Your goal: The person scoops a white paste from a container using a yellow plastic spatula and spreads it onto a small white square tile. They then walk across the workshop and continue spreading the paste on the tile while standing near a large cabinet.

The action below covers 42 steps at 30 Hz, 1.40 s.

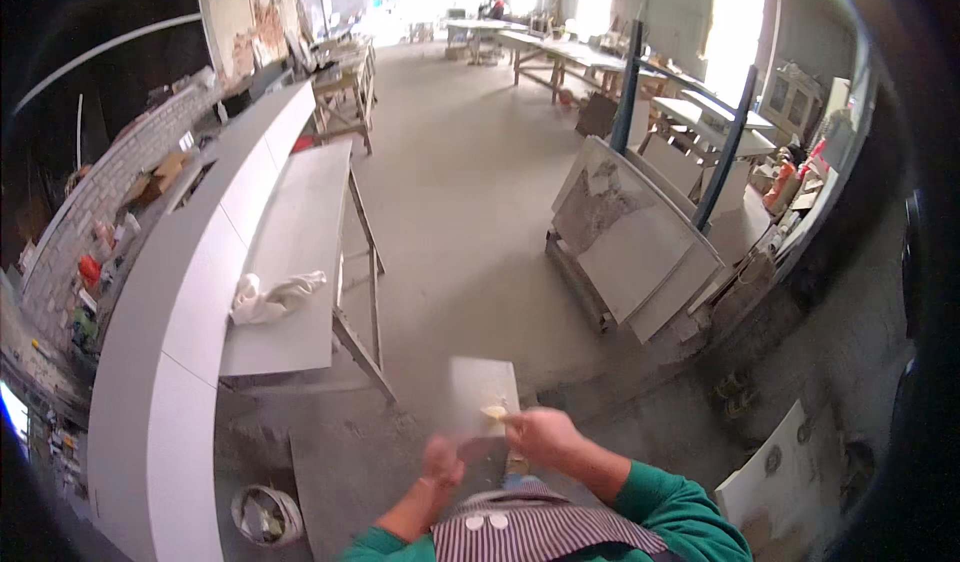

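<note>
Low in front of me is a small white rectangular board [482, 384], tilted, its lower part partly hidden by my hands. My left hand [442, 461] is at the board's lower left edge, its fingers closed on it and somewhat blurred. My right hand [548, 436] is closed around a small pale yellow piece [494, 413], which lies against the board's face near its right edge. Blur keeps me from telling what kind of thing the yellow piece is. Both forearms come from green sleeves, above a striped apron [545, 532].
To the left run long white panels [190, 322] and a trestle table [300, 222] with a crumpled white cloth [275, 298]. A bucket [266, 515] stands below. Slabs [640, 232] lean on a rack at the right; another stained slab [775, 477] lies nearer. Workbenches [560, 50] line the back.
</note>
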Motion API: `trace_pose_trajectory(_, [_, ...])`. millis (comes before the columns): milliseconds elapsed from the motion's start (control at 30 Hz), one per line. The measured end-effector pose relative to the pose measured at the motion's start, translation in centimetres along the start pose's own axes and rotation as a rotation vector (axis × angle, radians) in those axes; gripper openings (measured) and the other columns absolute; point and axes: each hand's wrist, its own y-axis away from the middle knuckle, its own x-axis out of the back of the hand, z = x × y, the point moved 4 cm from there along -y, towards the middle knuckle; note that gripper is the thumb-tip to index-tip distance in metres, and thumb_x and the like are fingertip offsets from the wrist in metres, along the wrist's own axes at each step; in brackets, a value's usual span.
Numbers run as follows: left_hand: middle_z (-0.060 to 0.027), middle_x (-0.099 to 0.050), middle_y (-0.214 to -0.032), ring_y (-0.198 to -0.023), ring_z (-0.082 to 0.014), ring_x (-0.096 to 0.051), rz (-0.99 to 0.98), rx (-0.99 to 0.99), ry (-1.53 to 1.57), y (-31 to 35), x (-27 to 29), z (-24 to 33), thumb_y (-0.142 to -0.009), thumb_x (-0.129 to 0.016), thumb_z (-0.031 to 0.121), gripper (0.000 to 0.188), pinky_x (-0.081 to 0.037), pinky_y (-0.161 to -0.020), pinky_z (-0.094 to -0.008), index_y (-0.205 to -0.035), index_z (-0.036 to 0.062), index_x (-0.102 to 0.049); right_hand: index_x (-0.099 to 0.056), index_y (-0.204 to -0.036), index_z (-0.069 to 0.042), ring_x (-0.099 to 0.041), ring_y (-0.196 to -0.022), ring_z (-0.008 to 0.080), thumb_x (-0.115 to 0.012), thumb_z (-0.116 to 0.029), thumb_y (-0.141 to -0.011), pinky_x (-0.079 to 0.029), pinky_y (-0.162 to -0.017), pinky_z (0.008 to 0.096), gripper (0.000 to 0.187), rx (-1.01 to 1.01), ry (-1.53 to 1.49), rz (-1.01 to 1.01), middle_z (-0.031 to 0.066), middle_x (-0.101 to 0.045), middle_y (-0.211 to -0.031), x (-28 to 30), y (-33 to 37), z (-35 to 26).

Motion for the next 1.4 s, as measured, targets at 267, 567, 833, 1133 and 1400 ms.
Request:
trace_pose_trajectory(267, [-0.0175, -0.064, -0.119, -0.109, -0.0297, -0.064, 0.095, 0.018, 0.303, -13.7, -7.0, 4.1, -0.087, -0.054, -0.002, 0.035, -0.055, -0.093, -0.046, -0.122, -0.0039, -0.058, -0.072, -0.103, -0.01, -0.067, -0.08, 0.0385, -0.056, -0.024, -0.088, -0.054, -0.073, 0.0459, 0.025, 0.138, -0.002, -0.074, 0.0201, -0.068, -0.087, 9.7, -13.0, 5.4])
trace_pose_trajectory(567, [-0.016, -0.063, -0.122, -0.11, -0.0303, -0.063, 0.242, -0.078, 0.225, -28.0, -9.4, 8.9, -0.087, -0.054, -0.002, 0.038, -0.054, -0.094, -0.0477, -0.125, -0.0016, -0.057, -0.068, -0.103, -0.008, -0.065, -0.085, 0.0402, -0.056, -0.022, -0.089, -0.053, -0.075, 0.0473, 0.024, 0.215, -0.088, -0.104, 0.022, -0.067, -0.089, 14.6, -29.5, 10.1])
trace_pose_trajectory(833, [-0.0145, -0.065, -0.118, -0.107, -0.0289, -0.065, 0.213, -0.102, 0.291, -45.2, -9.1, 16.1, -0.085, -0.057, 0.002, 0.038, -0.055, -0.094, -0.0463, -0.123, -0.0004, -0.06, -0.065, -0.118, -0.001, -0.045, -0.06, 0.0083, -0.046, -0.021, -0.1, -0.039, -0.054, 0.0237, 0.033, -0.39, -1.02, -0.146, -0.001, -0.053, -0.074, 20.6, -46.3, 18.1])
trace_pose_trajectory(1133, [-0.0163, -0.067, -0.116, -0.107, -0.0302, -0.066, 0.081, -0.015, 0.061, -61.8, -8.9, 23.8, -0.084, -0.059, 0.001, 0.036, -0.054, -0.096, -0.0496, -0.119, -0.0041, -0.062, -0.064, -0.121, -0.003, -0.038, -0.054, 0.0067, -0.044, -0.018, -0.099, -0.03, -0.047, 0.0235, 0.033, -0.586, -1.219, -0.217, -0.003, -0.046, -0.069, 24.9, -60.4, 23.9])
trace_pose_trajectory(1400, [-0.0178, -0.067, -0.114, -0.103, -0.0311, -0.068, 0.037, -0.082, -0.069, -80.1, -10.6, 28.3, -0.084, -0.059, 0.001, 0.034, -0.056, -0.092, -0.0489, -0.118, -0.0048, -0.062, -0.064, -0.12, -0.003, -0.037, -0.053, 0.0065, -0.044, -0.017, -0.099, -0.03, -0.047, 0.0228, 0.033, -0.479, -1.257, -0.2, -0.003, -0.046, -0.067, 29.6, -77.4, 30.5])
